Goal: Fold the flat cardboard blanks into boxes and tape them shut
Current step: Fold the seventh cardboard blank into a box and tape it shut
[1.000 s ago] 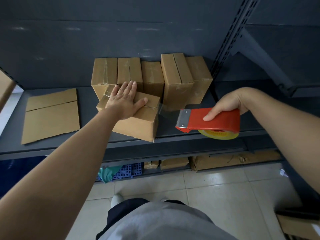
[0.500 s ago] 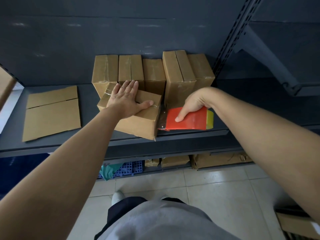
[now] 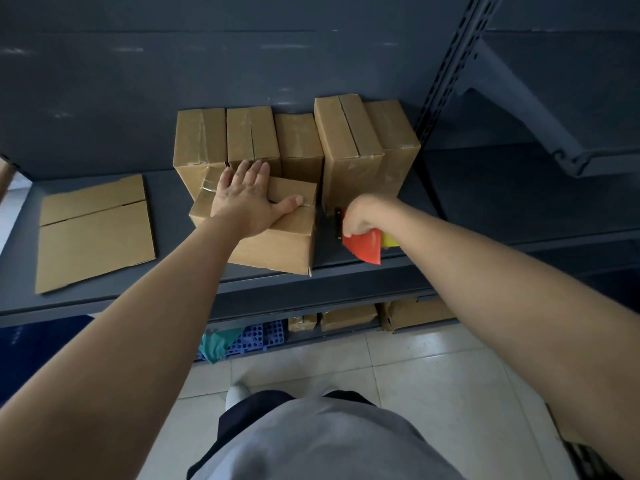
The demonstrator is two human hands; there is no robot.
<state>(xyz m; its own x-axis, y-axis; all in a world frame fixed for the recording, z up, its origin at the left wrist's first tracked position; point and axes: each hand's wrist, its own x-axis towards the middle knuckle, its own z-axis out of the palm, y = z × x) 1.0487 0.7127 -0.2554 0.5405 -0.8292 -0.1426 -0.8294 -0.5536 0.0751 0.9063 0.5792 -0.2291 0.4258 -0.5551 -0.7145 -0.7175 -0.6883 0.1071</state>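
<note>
On shelf (image 3: 467, 188), my L hand (image 3: 244, 199) pins box (image 3: 277, 247) flat-palmed, R hand (image 3: 360, 216) just brought gripped tape dispenser (image 3: 363, 245) to its end, prob nrly sealed

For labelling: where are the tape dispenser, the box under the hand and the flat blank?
tape dispenser (image 3: 363, 245), head view, red body
box (image 3: 277, 251), head view, front face
flat blank (image 3: 93, 247), head view, large panel

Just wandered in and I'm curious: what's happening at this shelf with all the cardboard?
A person is taping a cardboard box shut on a dark shelf. The left hand presses flat on the box's top, while the right hand grips a red tape dispenser at the box's right end. Five closed boxes stand behind in a row, and a flat blank lies to the left, not yet folded.
</note>
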